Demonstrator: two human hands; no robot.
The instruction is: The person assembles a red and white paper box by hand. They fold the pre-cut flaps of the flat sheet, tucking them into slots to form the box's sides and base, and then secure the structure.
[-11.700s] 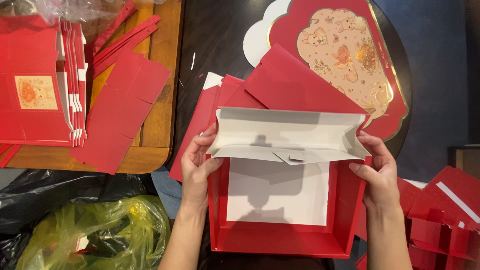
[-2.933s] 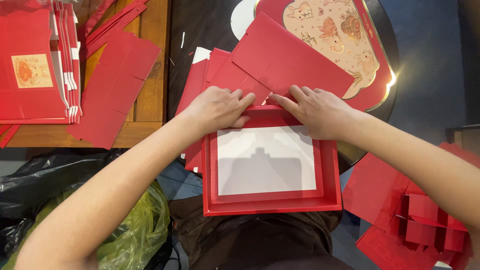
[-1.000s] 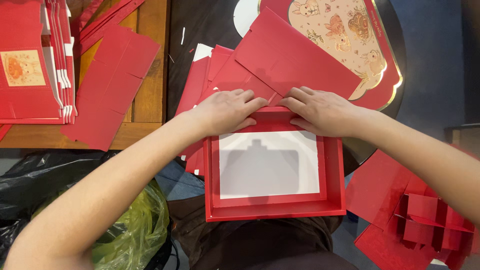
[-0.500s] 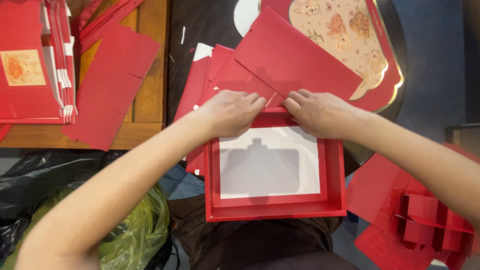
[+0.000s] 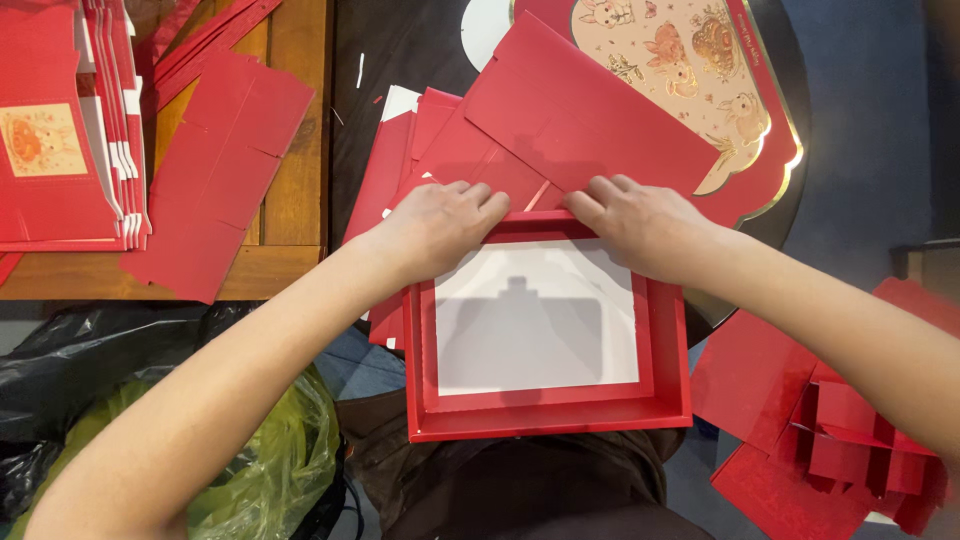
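The red box tray [image 5: 548, 415] sits on the person's lap at the near edge of the dark round bench [image 5: 400, 60], its far wall tucked under both hands. It is a shallow, square-cornered tray of stiff matte red card, with a white floor that catches the shadow of the head camera.

The left hand [image 5: 440, 225] and the right hand [image 5: 635, 220] lie palm down, side by side, on the tray's far rim. Neither has a closed grip: the fingers are flat and spread, pressing rather than holding. The step in hand looks like seating the far wall's folded flap. The next move would call for even pressure along that rim, so the crease sits flush with the 3 walls already standing.

Just beyond the fingers lies a fan of flat red card blanks [image 5: 570, 120], creased and unfolded. Farther off is a scalloped red lid [image 5: 760, 150] with gold edging and a cream picture panel. At left, a wooden bench [image 5: 290, 200] carries more red sheets [image 5: 225, 170]. A green plastic bag [image 5: 270, 470] lies crumpled below, and folded red inserts [image 5: 840, 450] are heaped at right.
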